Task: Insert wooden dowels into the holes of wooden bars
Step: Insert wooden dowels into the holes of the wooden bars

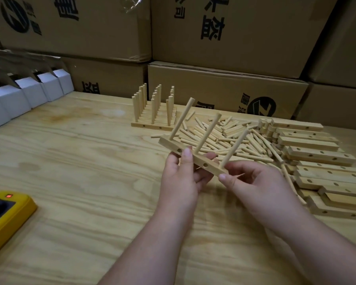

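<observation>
I hold a wooden bar (pixel 201 161) in the air above the table, tilted down to the right. Three dowels stand in its top holes; the middle dowel (pixel 209 132) and the two outer ones lean to the right. My left hand (pixel 181 177) grips the bar from below, thumb on its front face. My right hand (pixel 253 182) pinches the bar's right end by the base of the right dowel (pixel 235 148). Behind lies a pile of loose dowels (pixel 224 134). Empty bars (pixel 321 155) are heaped at the right.
Finished bars with upright dowels (pixel 154 112) stand in rows at the back centre. White cartons (pixel 29 93) line the back left; a yellow device (pixel 6 219) lies at the left front edge. Stacked cardboard boxes (pixel 224 87) wall off the back of the plywood table (pixel 80 182).
</observation>
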Available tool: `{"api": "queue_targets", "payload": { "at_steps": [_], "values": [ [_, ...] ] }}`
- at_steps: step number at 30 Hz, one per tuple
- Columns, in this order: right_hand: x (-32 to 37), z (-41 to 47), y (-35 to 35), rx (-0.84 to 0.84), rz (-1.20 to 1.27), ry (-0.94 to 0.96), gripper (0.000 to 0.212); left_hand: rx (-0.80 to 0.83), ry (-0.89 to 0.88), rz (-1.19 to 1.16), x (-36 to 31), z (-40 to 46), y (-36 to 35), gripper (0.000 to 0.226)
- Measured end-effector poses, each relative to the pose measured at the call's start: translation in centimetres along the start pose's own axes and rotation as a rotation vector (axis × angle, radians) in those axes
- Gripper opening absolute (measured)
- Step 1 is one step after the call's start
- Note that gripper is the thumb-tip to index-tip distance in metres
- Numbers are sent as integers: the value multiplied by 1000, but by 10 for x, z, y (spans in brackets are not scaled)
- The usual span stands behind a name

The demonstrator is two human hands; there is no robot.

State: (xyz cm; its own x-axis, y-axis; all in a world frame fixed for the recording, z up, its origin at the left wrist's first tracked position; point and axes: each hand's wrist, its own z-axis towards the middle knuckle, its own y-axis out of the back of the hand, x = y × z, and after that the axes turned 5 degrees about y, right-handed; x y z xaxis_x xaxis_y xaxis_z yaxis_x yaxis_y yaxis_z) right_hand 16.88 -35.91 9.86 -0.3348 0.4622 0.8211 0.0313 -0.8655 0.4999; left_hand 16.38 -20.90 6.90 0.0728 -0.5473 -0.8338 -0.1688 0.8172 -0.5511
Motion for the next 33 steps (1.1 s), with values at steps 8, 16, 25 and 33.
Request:
{"api": "queue_targets", "payload": {
  "at_steps": [8, 16, 25, 33],
  "values": [
    [16, 94, -33, 98, -237, 62, 23, -185, 119, -235, -5, 10, 5, 26],
    [13, 185, -97, 116, -373, 141, 26, -197, 214, -293, -7, 13, 8, 30],
    [-2, 205, -130, 176, -526, 110, 29, -236, 213, -301, -10, 14, 7, 31],
    [-7, 205, -116, 145, -474, 103, 26, -204, 152, -255, -11, 10, 6, 33]
  ]
}}
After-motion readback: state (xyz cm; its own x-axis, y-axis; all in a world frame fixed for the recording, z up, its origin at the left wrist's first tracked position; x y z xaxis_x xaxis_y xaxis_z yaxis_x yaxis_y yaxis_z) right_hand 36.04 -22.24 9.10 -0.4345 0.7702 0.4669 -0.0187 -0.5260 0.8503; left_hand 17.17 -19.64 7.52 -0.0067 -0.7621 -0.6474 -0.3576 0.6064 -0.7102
